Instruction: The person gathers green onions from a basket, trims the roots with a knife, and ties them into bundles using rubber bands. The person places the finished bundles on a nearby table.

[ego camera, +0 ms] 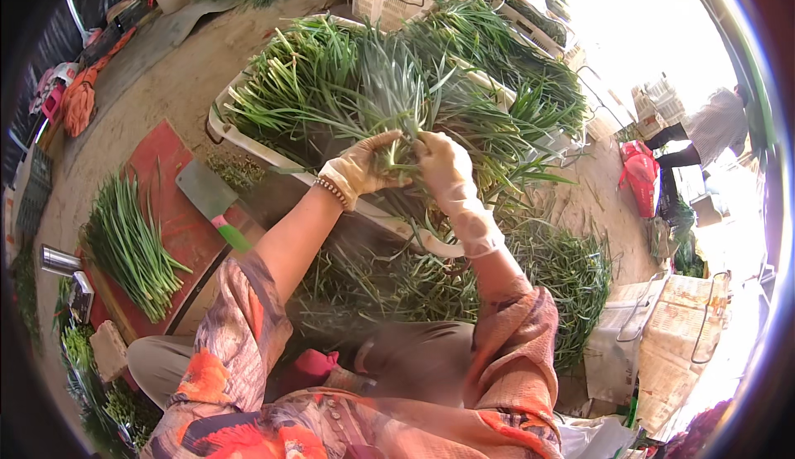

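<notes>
Both my hands wear thin pale gloves and meet over a white plastic crate (267, 151) heaped with green leaves that look like garlic chives (310, 86). My left hand (360, 170) curls around the lower end of a small bunch of chives (397, 102), with a beaded bracelet at the wrist. From the other side, my right hand (444, 167) grips the same bunch near its base. The leaves fan away from me above the heap. Blur and overlap hide exactly how the fingertips lie on the stalks.
To the left, a cleaver (208, 189) with a pink and green handle and a chive bundle (133, 242) lie on a red board (164, 148). Loose trimmings (385, 279) cover the ground before my knees. Crates (661, 335) stand at right; a person (714, 124) is farther off.
</notes>
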`<state>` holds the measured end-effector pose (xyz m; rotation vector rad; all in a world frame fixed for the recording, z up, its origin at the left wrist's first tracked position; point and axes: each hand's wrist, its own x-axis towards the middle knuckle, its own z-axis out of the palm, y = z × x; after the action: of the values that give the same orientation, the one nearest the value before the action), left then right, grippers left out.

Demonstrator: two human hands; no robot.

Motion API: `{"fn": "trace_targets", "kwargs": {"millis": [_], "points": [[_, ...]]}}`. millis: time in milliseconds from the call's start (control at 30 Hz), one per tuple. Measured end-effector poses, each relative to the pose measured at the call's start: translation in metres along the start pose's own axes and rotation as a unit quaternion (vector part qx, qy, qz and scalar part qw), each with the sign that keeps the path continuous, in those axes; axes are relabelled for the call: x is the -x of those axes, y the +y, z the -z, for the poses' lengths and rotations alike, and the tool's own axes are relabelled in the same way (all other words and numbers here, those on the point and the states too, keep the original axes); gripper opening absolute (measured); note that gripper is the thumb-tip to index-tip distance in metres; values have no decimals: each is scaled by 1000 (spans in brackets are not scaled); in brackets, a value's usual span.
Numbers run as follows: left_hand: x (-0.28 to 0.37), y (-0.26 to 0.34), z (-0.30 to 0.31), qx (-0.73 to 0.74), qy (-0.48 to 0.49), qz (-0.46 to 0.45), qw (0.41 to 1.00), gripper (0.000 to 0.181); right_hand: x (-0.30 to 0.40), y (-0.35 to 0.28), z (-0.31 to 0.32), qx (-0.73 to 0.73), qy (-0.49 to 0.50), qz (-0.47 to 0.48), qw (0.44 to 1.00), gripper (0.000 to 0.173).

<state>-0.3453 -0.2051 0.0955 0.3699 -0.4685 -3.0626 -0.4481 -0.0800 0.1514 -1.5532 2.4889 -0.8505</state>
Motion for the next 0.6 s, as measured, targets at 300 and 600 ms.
{"fn": "trace_targets", "kwargs": {"millis": [300,600], "points": [[-10,15,10,5,98,-77,992,15,-3,11,15,-96,127,-23,987,34],[24,37,-32,63,26,-85,994,50,-33,63,-55,478,80,77,871,70]]}}
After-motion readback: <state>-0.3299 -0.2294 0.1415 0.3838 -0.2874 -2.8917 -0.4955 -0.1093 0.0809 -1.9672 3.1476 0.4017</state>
